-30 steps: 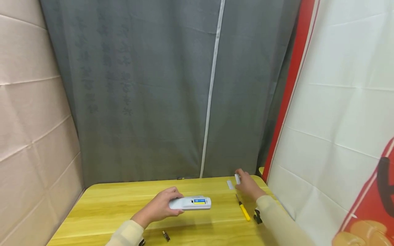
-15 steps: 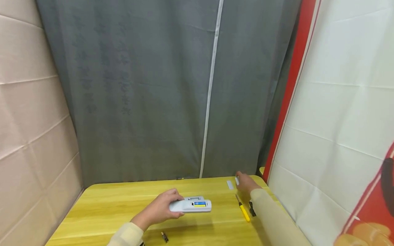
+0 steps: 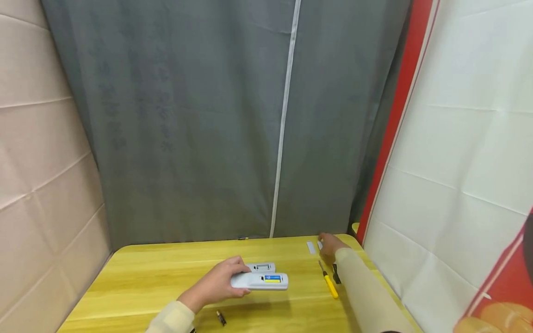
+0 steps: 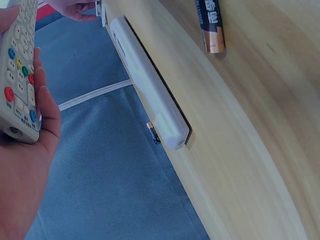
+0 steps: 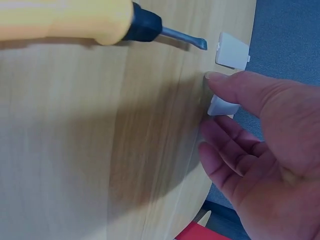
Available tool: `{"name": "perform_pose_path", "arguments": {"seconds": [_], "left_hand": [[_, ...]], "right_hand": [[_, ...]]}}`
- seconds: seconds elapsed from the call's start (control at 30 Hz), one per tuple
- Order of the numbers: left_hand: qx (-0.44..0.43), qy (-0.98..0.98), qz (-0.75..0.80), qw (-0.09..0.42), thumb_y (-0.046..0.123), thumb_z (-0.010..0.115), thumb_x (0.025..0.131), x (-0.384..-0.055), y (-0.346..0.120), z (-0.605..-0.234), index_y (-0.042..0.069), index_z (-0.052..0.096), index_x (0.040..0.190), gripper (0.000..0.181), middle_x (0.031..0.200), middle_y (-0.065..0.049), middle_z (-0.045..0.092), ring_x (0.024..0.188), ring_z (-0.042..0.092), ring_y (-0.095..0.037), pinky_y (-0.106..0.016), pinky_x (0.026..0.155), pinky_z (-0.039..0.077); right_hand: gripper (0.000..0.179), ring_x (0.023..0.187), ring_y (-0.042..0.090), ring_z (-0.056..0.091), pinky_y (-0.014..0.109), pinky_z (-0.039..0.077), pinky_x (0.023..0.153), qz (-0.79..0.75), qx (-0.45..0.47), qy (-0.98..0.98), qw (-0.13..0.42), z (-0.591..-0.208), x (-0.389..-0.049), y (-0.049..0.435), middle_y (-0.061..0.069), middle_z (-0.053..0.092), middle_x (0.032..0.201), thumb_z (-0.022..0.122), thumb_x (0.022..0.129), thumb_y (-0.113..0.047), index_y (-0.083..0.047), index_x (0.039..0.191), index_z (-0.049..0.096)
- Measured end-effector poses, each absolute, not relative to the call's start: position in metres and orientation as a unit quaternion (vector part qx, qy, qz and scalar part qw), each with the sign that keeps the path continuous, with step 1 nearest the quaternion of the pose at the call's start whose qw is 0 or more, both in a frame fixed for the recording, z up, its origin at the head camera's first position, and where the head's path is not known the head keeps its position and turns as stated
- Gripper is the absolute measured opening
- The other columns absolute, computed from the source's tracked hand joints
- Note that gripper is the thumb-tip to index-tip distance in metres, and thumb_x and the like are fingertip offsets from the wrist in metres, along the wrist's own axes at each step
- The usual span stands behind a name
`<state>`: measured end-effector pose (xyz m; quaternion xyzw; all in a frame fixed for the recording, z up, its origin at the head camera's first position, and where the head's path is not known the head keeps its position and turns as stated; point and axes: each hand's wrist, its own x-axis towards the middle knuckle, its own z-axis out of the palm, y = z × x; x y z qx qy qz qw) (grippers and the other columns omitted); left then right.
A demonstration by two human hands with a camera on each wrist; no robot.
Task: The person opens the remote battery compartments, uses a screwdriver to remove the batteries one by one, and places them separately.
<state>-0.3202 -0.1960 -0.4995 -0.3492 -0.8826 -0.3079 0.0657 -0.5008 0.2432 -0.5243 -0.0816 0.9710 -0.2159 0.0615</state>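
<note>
My left hand [image 3: 222, 280] grips a white remote control [image 3: 241, 280] above the table, its back up and a blue-and-yellow battery [image 3: 272, 279] showing in the uncovered compartment. The left wrist view shows its coloured buttons. Behind it a second remote [image 4: 150, 82] lies on the table, its battery compartment also uncovered. At the table's far right, my right hand [image 3: 330, 246] holds a small white battery cover [image 5: 222, 106] between thumb and fingers, low at the tabletop. A matching cover [image 5: 232, 51] lies just beside it.
A yellow-handled screwdriver [image 3: 331, 285] lies on the table near my right forearm. One loose battery [image 3: 221, 318] rests close to my left wrist, another [image 3: 243, 238] at the far edge. A grey curtain [image 3: 187, 138] hangs behind the yellow table [image 3: 166, 259].
My right hand has lowered the battery cover toward the tabletop, the forearm swinging slightly left. The left hand still holds its remote; more of the second remote now shows behind it.
</note>
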Motion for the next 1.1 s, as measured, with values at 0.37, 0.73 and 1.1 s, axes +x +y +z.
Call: {"name": "perform_pose_path", "arguments": {"seconds": [0.37,0.73,1.1], "left_hand": [[-0.344,-0.885,-0.311,0.048,0.039,0.093,0.091,-0.317,-0.193,-0.503,0.025,0.079,0.121,0.036,0.107,0.017,0.058,0.094,0.057,-0.003,-0.024,0.079,0.052],[-0.34,-0.887,-0.307,0.047,0.039,0.092,0.093,-0.317,-0.188,-0.503,0.024,0.078,0.121,0.035,0.107,0.017,0.059,0.095,0.057,-0.003,-0.024,0.081,0.052],[-0.323,-0.91,-0.252,0.065,0.043,0.088,0.096,-0.315,-0.18,-0.516,0.016,0.074,0.131,0.046,0.124,0.006,0.064,0.103,0.059,-0.008,-0.032,0.087,0.055]], "right_hand": [[0.065,0.094,0.027,0.061,0.044,0.057,0.084,-0.218,-0.059,0.971,0.079,-0.528,-0.495,0.248,0.016,0.071,0.119,0.088,0.085,-0.002,0.002,0.145,0.062],[0.047,0.098,0.029,0.069,0.053,0.058,0.095,-0.258,-0.108,0.96,0.018,-0.518,-0.482,0.244,0.021,0.072,0.121,0.075,0.102,-0.009,0.009,0.143,0.06],[0.049,0.111,0.022,0.063,0.049,0.056,0.096,-0.319,-0.3,0.899,-0.011,-0.485,-0.381,0.162,0.004,0.066,0.122,0.077,0.106,-0.045,-0.008,0.137,0.067]]}}
